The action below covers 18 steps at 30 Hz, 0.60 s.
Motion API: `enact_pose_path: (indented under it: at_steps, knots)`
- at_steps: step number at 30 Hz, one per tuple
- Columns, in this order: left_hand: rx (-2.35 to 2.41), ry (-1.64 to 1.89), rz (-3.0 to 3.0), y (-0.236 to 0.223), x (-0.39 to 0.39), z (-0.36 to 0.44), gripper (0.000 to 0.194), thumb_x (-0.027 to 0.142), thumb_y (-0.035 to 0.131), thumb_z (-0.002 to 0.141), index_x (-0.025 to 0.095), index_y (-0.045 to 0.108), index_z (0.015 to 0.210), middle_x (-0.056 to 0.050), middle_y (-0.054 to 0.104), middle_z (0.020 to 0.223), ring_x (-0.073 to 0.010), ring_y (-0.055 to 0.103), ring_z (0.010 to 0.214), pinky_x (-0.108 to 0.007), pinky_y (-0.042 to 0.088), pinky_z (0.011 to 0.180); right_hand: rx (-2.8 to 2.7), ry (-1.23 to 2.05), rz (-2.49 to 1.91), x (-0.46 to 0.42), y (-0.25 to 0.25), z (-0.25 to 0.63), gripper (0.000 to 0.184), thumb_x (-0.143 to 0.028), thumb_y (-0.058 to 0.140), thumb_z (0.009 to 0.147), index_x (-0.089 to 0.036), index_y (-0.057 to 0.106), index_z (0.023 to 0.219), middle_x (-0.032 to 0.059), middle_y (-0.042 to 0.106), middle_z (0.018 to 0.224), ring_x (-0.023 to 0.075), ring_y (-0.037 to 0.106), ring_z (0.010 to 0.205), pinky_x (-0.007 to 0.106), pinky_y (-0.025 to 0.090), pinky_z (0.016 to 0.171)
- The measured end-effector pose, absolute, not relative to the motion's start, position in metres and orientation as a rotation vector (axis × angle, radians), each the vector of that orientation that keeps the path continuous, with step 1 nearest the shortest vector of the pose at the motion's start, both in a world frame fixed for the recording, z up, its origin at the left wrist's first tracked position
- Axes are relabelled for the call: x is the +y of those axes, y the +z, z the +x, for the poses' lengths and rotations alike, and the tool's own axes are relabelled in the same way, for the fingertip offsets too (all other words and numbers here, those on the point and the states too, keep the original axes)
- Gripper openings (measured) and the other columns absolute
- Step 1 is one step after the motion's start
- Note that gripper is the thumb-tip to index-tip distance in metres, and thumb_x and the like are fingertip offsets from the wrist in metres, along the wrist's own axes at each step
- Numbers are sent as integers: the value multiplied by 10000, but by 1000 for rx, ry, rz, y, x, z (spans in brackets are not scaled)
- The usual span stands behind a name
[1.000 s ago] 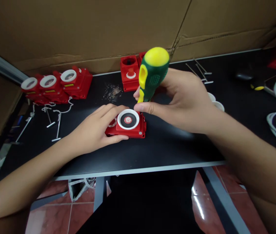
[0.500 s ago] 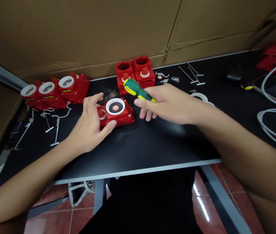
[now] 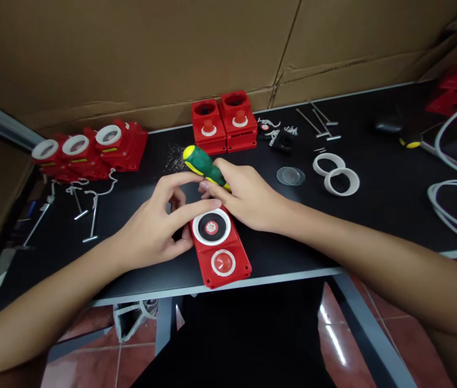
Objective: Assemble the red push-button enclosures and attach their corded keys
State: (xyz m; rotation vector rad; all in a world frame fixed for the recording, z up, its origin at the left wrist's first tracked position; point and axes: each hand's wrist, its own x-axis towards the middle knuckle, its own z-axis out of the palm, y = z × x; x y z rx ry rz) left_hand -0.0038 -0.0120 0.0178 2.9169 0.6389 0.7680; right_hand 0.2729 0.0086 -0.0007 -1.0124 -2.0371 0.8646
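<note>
A red box (image 3: 220, 250) with a white-ringed round window and a red button lies lengthwise near the black table's front edge. My left hand (image 3: 159, 223) grips its far left end, thumb and forefinger curled over the top. My right hand (image 3: 244, 196) is closed round a green and yellow screwdriver (image 3: 204, 164), whose handle points up and to the left. Its tip is hidden behind my fingers at the box's far end.
Three red boxes with white rings (image 3: 87, 148) stand at the back left, two open red boxes (image 3: 224, 124) at the back middle. Two white rings (image 3: 337, 175), a clear disc (image 3: 290, 175), metal pins (image 3: 317, 121) and white cables (image 3: 455, 199) lie to the right. Cardboard walls the back.
The red box has been turned lengthwise and pulled toward the front edge. My right hand, with the screwdriver, came down and left to the box's far end, beside my left hand.
</note>
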Motion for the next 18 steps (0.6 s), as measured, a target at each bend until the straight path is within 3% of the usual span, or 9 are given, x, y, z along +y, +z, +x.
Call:
enact_pose_path:
  at_steps: [4, 7, 10, 14, 18]
  knots:
    - [562, 908, 2890, 21, -13, -3, 666, 72, 790, 1030, 271, 622, 1644, -206, 688, 1670, -237, 784, 1066, -450, 769, 977, -1996, 846, -1027, 10, -4, 273, 282, -358, 648, 1258, -317, 456, 1056, 80, 862, 1060, 286, 848, 956, 400, 623, 865]
    - [445, 859, 2903, 25, -12, -4, 594, 103, 785, 1022, 257, 625, 1573, -218, 772, 1645, -362, 832, 1386, -582, 760, 1164, -1974, 807, -1043, 12, -2, 276, 326, -373, 677, 1239, -326, 434, 1028, 41, 815, 1001, 274, 786, 907, 409, 605, 855]
    - [318, 755, 2864, 27, -11, -4, 520, 179, 840, 1077, 259, 653, 1556, -207, 836, 1632, -411, 771, 1588, -626, 727, 1266, -1940, 779, -1063, 15, 2, 280, 314, -367, 687, 1231, -328, 442, 1039, 21, 779, 966, 273, 752, 867, 425, 593, 844]
    - [333, 653, 2833, 28, -9, -6, 611, 313, 1050, 1057, 267, 693, 1551, -199, 870, 1597, -401, 804, 1547, -571, 729, 1262, -1900, 735, -1052, 18, 10, 286, 239, -304, 681, 1231, -318, 484, 1095, 18, 794, 1040, 273, 790, 928, 437, 614, 915]
    - [399, 694, 2835, 29, -6, -9, 629, 403, 1089, 1051, 275, 731, 1552, -194, 861, 1577, -382, 860, 1419, -556, 735, 1216, -1926, 630, -1123, 20, 17, 290, 240, -320, 692, 1242, -313, 503, 1094, -6, 757, 992, 256, 744, 893, 415, 579, 882]
